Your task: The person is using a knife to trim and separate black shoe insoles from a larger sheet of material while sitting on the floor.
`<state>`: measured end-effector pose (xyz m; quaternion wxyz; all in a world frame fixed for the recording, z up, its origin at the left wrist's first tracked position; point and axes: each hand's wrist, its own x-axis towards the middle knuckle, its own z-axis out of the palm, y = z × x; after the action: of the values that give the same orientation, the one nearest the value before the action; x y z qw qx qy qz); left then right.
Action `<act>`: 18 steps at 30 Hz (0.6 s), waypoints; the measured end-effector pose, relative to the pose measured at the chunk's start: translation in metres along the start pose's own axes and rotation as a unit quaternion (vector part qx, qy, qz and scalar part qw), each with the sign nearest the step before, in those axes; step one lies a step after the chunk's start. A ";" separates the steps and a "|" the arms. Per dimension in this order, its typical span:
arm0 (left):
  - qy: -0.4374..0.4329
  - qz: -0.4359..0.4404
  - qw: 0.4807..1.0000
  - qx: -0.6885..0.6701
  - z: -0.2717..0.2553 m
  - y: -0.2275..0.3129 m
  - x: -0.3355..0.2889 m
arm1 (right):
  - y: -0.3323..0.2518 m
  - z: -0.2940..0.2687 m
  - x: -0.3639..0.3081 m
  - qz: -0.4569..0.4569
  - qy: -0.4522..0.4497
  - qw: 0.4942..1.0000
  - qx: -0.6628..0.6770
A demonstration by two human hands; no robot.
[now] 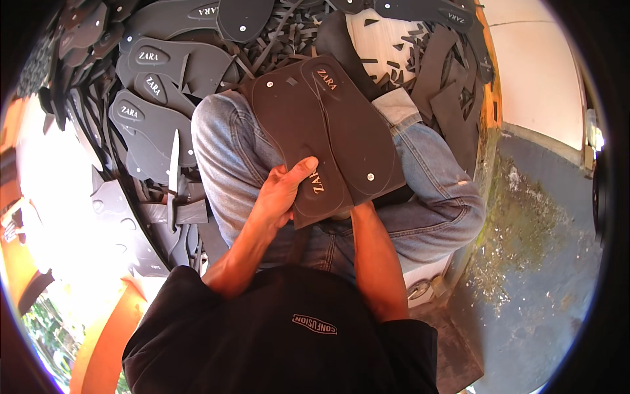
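Note:
Across my lap lies a dark foam sheet (361, 131) with two sandal sole outlines set head to foot, a seam between them, light print and small white round marks. My left hand (282, 187) is closed on its near left edge, thumb on top and fingers underneath. My right hand (361, 209) reaches beneath the near edge; its fingers are hidden by the sheet. Left of my knee, a knife (174, 161) with a pale blade rests on dark foam pieces, its blade pointing away from me.
Similar sole sheets (154, 128) pile up at left and far left. Dark offcut scraps (282, 39) are heaped beyond my knees, some scattered on a pale surface (367, 49). At right, a worn orange edge (491, 98) borders a blue-grey floor (538, 262) with a mossy stain.

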<state>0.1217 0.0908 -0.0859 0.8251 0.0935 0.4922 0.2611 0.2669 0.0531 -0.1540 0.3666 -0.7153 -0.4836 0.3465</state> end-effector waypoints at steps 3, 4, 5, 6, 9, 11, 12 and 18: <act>-0.012 -0.006 1.000 -0.004 -0.003 0.003 -0.004 | 0.000 -0.001 0.004 0.002 -0.001 1.000 -0.006; -0.018 -0.006 1.000 0.001 -0.007 0.003 -0.004 | -0.001 -0.001 0.005 0.002 -0.002 1.000 -0.006; -0.023 -0.007 1.000 0.006 -0.010 0.002 -0.003 | -0.002 -0.001 0.006 0.003 -0.003 1.000 -0.008; -0.028 -0.014 0.999 0.013 -0.016 0.001 -0.002 | -0.002 -0.001 0.007 0.004 -0.003 1.000 -0.007; -0.031 -0.027 0.999 0.021 -0.022 0.001 -0.001 | -0.002 -0.002 0.009 0.008 -0.007 1.000 -0.009; -0.021 -0.024 0.999 0.011 -0.014 0.005 -0.005 | -0.002 -0.001 0.009 0.010 -0.008 1.000 -0.009; -0.012 -0.025 1.000 0.007 -0.011 0.007 -0.007 | -0.002 -0.002 0.010 0.011 -0.008 1.000 -0.010; -0.017 -0.032 0.999 0.030 -0.018 0.006 -0.006 | -0.003 -0.002 0.012 0.014 -0.012 1.000 -0.010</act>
<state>0.1014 0.0905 -0.0878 0.8380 0.1066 0.4885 0.2185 0.2710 0.0651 -0.1518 0.3489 -0.7210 -0.4816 0.3557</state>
